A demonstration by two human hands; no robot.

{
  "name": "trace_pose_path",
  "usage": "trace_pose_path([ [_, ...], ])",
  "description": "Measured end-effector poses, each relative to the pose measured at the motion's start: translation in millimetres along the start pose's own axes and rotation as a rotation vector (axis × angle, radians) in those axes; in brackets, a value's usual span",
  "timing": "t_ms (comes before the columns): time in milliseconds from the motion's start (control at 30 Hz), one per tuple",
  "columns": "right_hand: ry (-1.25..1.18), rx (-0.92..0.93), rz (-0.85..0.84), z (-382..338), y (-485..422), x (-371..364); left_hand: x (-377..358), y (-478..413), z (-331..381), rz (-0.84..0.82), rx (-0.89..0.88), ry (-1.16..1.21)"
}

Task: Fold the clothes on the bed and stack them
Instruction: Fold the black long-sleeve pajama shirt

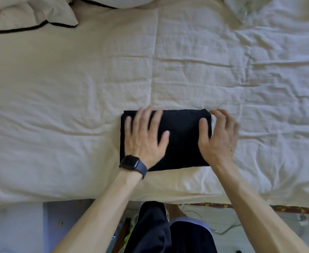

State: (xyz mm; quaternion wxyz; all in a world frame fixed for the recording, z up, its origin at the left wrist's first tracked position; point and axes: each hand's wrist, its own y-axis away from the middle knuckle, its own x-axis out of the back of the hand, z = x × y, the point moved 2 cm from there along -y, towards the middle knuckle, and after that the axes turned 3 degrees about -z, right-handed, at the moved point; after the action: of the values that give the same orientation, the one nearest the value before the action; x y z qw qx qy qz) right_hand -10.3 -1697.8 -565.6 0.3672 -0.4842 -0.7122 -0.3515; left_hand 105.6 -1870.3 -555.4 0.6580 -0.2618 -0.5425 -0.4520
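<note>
A black garment [182, 143], folded into a neat rectangle, lies on the cream bed sheet [77, 88] near the bed's front edge. My left hand [144, 137], with a dark watch on its wrist, lies flat on the garment's left half, fingers spread and straight. My right hand [219, 136] sits at the garment's right edge. Its thumb rests on top of the fabric, and its loosely bent fingers reach past the far right corner onto the sheet.
A cream pillow or blanket with black piping [31, 15] is bunched at the far left. A pale patterned cloth [245, 8] lies at the far right corner. The bed's front edge [168, 199] runs just below the garment, with my legs and the floor beneath.
</note>
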Motion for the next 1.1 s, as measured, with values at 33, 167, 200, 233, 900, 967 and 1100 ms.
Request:
trace_pose_path([
  [33, 0.023, 0.121, 0.022, -5.8, 4.2, -3.9, -6.1, -0.6, 10.7, -0.049, -0.071, 0.002],
  [167, 0.218, 0.338, -0.121, -11.2, 9.0, -32.8, -35.4, 0.4, 20.1, -0.249, -0.206, -0.110],
  [200, 0.253, 0.328, -0.174, -7.9, 6.7, -39.3, -41.5, 0.1, 11.4, -0.281, -0.185, -0.129],
  [233, 0.274, 0.313, -0.220, -3.3, 4.1, -45.0, -46.6, -0.8, 0.5, -0.306, -0.150, -0.137],
  [900, 0.098, 0.086, -0.400, 28.0, -40.3, -19.6, -4.2, -38.4, -99.8, -0.329, 0.171, 0.190],
  [967, 0.070, 0.025, -0.405, 27.7, -38.8, -23.0, -9.7, -35.4, -99.4, -0.362, 0.253, 0.213],
  [1100, -0.005, -0.143, -0.373, 21.0, -30.9, -28.6, -14.9, -30.2, -89.2, -0.271, 0.425, 0.118],
])
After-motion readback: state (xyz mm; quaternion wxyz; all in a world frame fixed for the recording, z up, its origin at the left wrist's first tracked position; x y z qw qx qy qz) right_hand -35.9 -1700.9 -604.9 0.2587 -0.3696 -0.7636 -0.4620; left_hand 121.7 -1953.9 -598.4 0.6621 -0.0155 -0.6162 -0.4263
